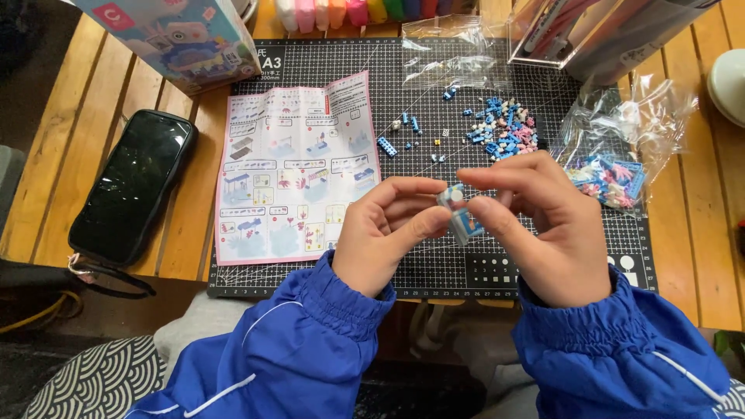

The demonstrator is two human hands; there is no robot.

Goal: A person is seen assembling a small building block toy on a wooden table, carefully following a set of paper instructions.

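Bricks (459, 213), a small blue-and-white stack, sit pinched between our two hands above the mat (466, 271), long axis tilting down toward the right. Our left hand (380, 233) clamps its upper end while our right hand (543, 225) clamps the lower; loose pieces (503, 128) lie well beyond.

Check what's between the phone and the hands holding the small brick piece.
Head view: the pink instruction sheet, flat on the cutting mat, lies between the phone and the left hand.

wooden slat table (698, 233) | cutting mat (466, 268) | black phone (132, 186) | box (186, 39)
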